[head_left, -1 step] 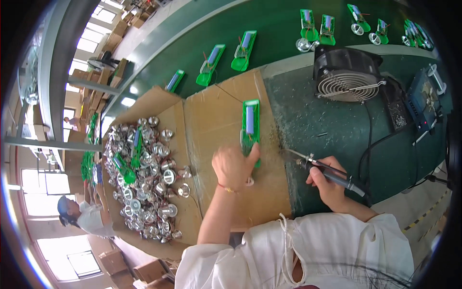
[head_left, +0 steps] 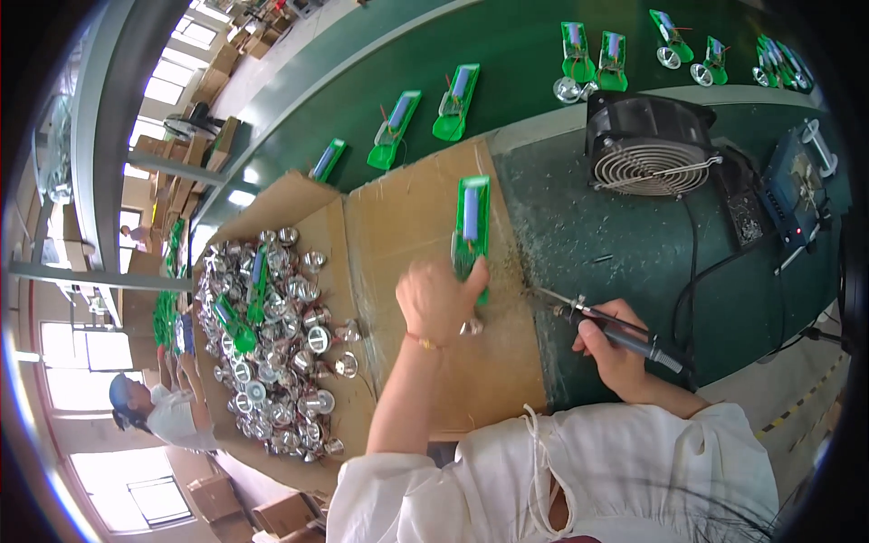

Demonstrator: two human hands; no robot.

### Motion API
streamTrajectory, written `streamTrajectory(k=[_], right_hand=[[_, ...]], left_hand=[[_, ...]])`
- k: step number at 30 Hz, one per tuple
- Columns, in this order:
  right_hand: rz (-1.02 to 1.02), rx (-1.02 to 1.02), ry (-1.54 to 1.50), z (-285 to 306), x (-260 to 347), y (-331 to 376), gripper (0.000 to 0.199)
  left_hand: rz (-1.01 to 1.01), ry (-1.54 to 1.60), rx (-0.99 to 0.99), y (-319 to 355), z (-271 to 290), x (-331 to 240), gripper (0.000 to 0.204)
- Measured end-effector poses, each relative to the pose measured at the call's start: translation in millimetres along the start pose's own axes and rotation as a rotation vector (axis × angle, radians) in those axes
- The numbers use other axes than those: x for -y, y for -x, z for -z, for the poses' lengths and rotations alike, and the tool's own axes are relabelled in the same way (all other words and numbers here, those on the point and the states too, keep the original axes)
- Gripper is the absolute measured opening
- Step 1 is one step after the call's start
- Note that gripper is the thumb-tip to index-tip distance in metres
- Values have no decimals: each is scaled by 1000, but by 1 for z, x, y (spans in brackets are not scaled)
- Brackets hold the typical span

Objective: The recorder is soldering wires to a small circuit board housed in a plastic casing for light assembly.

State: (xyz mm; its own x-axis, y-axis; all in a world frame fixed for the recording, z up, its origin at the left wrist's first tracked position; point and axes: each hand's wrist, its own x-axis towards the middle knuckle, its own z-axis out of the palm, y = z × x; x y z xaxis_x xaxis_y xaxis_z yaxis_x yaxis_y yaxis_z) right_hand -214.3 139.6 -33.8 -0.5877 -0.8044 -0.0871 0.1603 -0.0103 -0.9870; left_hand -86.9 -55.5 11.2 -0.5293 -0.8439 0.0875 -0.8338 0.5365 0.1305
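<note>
My left hand (head_left: 436,300) is closed at the lower end of a green plastic housing (head_left: 482,217), its thumb lying over it. Its curled fingers are slightly blurred. A blue-violet cylindrical cell (head_left: 470,215) lies inside the housing, which rests lengthwise on a cardboard sheet (head_left: 398,222). Just below the hand, a small silver reflector cup (head_left: 471,327) shows in part. In my right hand (head_left: 617,355) is a soldering iron (head_left: 641,342) with a thin metal guide along it. Its tip points left, near the cardboard's right edge and apart from the housing.
Left of the cardboard sheet, a carton holds a heap of silver reflector cups (head_left: 319,339) and two green housings. More green housings (head_left: 394,131) lie along the far belt. A black fan (head_left: 652,145) and a blue soldering station (head_left: 798,195) stand at right. Far left is another person (head_left: 167,407).
The green housing has shifted slightly away from me, together with my left hand. More of the silver reflector cup shows below the hand. My right hand still holds the soldering iron in nearly the same place.
</note>
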Motion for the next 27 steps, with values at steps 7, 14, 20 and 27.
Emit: streamTrajectory(k=[7, 14, 20, 27], right_hand=[[-22, 39, -29, -6, -5, -1, 13], [-101, 7, -80, 3, -10, -1, 15], [-105, 0, -38, -1, -10, -2, 15], [-36, -24, 10, -3, -9, -4, 18]], left_hand=[[-94, -127, -56, -185, -24, -70, 55], [-46, 356, -556, -244, -29, -31, 27], [-145, 182, -107, -218, -64, 33, 22], [18, 72, 4, -99, -20, 37, 22]])
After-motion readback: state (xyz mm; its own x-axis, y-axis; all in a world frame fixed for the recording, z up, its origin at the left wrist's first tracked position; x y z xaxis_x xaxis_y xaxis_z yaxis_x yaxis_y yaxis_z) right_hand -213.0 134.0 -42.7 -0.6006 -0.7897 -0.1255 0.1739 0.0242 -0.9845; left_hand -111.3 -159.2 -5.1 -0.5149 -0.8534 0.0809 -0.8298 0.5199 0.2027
